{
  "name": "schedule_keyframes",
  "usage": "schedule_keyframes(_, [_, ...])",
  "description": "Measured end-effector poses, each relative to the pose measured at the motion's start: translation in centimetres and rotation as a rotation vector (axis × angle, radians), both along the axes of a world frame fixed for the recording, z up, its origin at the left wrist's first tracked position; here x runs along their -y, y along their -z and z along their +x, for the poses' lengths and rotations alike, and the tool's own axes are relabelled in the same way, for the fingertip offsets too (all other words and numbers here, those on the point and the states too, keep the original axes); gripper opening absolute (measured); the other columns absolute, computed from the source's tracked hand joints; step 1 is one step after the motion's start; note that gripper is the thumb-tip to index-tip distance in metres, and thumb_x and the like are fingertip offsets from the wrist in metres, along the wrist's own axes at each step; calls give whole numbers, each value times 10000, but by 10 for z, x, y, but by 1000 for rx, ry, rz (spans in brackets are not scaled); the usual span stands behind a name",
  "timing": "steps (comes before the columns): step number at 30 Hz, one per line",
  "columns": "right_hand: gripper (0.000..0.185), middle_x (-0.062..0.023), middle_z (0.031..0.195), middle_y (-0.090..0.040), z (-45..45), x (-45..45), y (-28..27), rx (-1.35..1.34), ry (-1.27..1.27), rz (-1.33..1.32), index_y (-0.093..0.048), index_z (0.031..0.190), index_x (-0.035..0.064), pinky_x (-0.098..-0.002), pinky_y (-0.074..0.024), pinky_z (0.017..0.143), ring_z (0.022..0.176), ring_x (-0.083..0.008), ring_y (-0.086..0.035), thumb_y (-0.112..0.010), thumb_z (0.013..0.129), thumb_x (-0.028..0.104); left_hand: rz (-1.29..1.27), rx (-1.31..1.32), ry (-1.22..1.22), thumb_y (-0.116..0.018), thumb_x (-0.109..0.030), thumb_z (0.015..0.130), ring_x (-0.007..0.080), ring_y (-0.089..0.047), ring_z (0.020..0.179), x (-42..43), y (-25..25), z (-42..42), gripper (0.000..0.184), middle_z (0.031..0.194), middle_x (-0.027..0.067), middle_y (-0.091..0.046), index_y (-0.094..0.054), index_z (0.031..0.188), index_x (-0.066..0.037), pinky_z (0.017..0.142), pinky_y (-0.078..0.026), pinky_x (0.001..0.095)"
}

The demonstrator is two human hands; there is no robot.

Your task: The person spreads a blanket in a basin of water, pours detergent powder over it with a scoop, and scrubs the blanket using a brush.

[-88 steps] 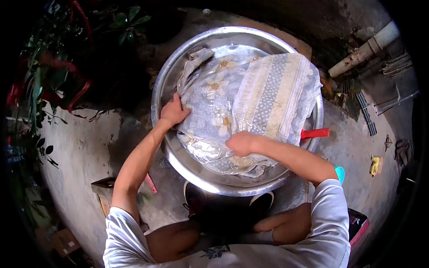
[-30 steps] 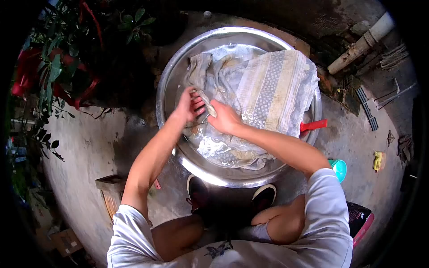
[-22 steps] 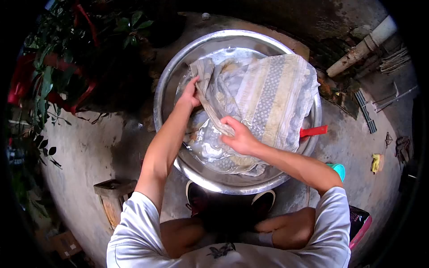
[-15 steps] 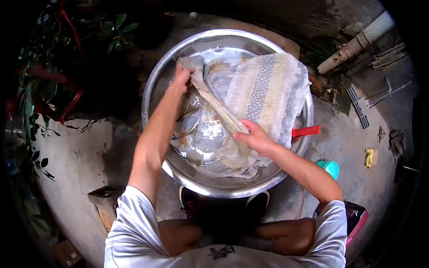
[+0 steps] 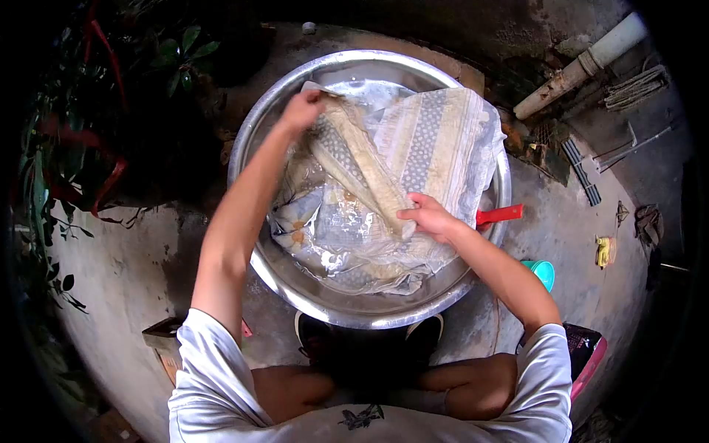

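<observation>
A wet patterned cloth (image 5: 432, 140) with beige and grey dotted stripes lies in a large round metal basin (image 5: 325, 306) with water in it. My left hand (image 5: 301, 111) is closed on the cloth near the far left of the basin. Lower down and to the right, my right hand (image 5: 428, 217) pinches the same cloth, thumb on top. Between the two hands a folded strip of it runs slantwise. The rest spreads over the right side and sinks into the water at the left and front. A red handle (image 5: 499, 215) sticks out over the right rim.
A teal cup (image 5: 543, 273) stands on the concrete floor right of the basin. Farther right are a squeegee-like tool (image 5: 582, 171) and a small yellow object (image 5: 604, 252). Plants (image 5: 181, 55) crowd the left, a thick pipe (image 5: 580, 66) the far right. My shoes (image 5: 314, 336) touch close to the front rim.
The strip between my hands has opened wider, showing its dotted stripe. My left hand has shifted slightly up the basin; my right hand stays at about the same place on the cloth.
</observation>
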State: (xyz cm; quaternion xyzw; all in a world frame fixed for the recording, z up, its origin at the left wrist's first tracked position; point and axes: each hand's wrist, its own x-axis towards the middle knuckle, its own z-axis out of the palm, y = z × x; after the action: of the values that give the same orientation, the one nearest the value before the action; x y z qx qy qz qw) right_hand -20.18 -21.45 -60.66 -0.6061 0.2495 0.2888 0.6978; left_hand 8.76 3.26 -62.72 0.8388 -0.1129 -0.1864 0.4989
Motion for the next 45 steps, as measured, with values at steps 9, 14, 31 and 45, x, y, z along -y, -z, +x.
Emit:
schedule_keyframes(9, [170,57,751,-466,-33,49,-10,348,146,-184,-497,847,105,-239,-380,611,686,-55,-430,-628,795,9,47,604,211,-609,-111,783,362,-399,1334,14,29,-58,558,1420,180,-466,-523,1334,-133,1127,-296,443])
schedule_keyframes(14, [337,-65,906,-527,-64,54,9,233,93,-425,-422,1083,62,-326,-468,755,803,-205,-560,-593,796,15,266,530,303,-661,-200,786,359,-383,1352,32,51,-95,614,1444,186,-438,-496,1378,-194,1138,-279,433])
schedule_keyframes(31, [332,-126,880,-658,169,11,58,501,-332,-980,-603,963,41,-354,-505,754,797,-261,-624,-729,758,270,198,477,619,-661,-135,763,310,-527,977,49,28,-313,302,955,109,-571,-564,1035,-44,842,-440,420])
schedule_keyframes(45, [301,-30,627,-578,160,33,25,240,-398,-591,-618,823,32,-300,-358,402,473,-113,-491,-707,843,319,200,372,977,-616,-245,824,317,-611,908,21,-26,-301,224,886,122,-641,-613,950,-59,803,-500,410])
